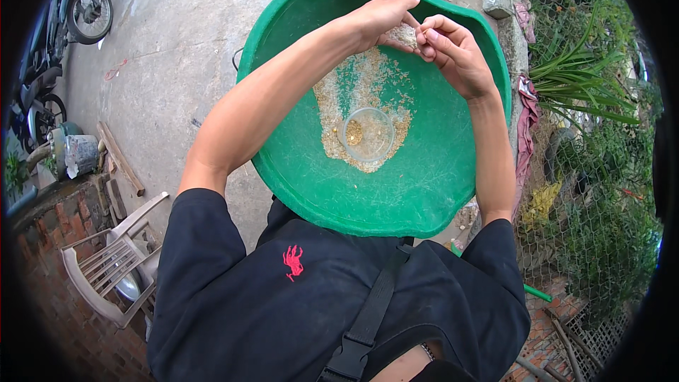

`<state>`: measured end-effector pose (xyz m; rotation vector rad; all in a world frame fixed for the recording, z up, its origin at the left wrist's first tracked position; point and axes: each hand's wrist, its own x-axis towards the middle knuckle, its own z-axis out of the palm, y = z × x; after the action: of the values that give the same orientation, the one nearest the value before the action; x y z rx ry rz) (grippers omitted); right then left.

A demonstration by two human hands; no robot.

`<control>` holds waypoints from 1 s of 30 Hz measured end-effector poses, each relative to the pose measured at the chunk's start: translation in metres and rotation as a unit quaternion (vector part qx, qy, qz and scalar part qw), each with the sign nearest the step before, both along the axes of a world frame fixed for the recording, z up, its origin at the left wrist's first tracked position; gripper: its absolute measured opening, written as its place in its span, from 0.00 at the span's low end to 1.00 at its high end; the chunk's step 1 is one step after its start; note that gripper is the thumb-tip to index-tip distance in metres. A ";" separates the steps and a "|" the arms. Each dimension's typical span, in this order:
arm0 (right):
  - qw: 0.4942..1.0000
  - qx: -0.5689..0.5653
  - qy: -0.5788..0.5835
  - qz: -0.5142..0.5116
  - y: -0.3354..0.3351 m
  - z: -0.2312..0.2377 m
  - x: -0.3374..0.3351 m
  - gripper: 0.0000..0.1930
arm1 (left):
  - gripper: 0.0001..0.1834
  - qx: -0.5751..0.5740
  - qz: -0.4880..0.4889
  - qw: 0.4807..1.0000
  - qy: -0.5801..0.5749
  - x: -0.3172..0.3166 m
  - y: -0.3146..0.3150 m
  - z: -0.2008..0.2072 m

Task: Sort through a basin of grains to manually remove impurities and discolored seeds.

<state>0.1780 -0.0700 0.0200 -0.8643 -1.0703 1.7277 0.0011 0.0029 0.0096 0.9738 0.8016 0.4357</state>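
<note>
Big green basin (pixel 424 191) sits in the person's lap, tilted so the far rim is up and the low side is toward the body; its long axis runs pretty much away from the person. A patch of grain (pixel 361 92) is spread down the middle of it, stretched the same way, from the hands down to a small clear bowl (pixel 368 134) sitting in the pile with a few darker bits inside.

Left hand (pixel 378 21) is cupped palm-up near the far rim, fingers loosely curled around a little heap of grain. Right hand (pixel 453 53) is just beside it, touching, fingertips (pixel 424 39) pinched together right at that heap. Can't tell if anything's actually caught in the pinch, it's too small to see.

White plastic chair (pixel 109 262) sits lower left, motorbikes (pixel 78 7) get cut off at the top-left edge.
</note>
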 end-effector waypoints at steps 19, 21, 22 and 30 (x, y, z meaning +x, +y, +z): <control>0.903 0.181 -0.319 0.225 -0.017 0.003 -0.028 0.08 | 0.21 0.444 -0.270 0.755 0.401 -0.007 -0.013 -0.023; 0.916 0.118 -0.349 0.159 -0.012 0.000 -0.019 0.08 | 0.17 0.450 -0.294 0.735 0.413 -0.006 -0.013 -0.021; 0.913 0.100 -0.360 0.166 -0.009 0.001 -0.014 0.10 | 0.15 0.451 -0.288 0.734 0.418 -0.006 -0.013 -0.024; 0.778 0.125 -0.514 0.340 -0.030 0.001 -0.035 0.30 | 0.16 0.432 -0.304 0.728 0.437 -0.004 -0.002 -0.034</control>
<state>0.1431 -0.1001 0.0212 -1.4026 -2.5394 1.5172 -0.0025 0.0005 -0.0242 2.3363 1.0468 -0.3454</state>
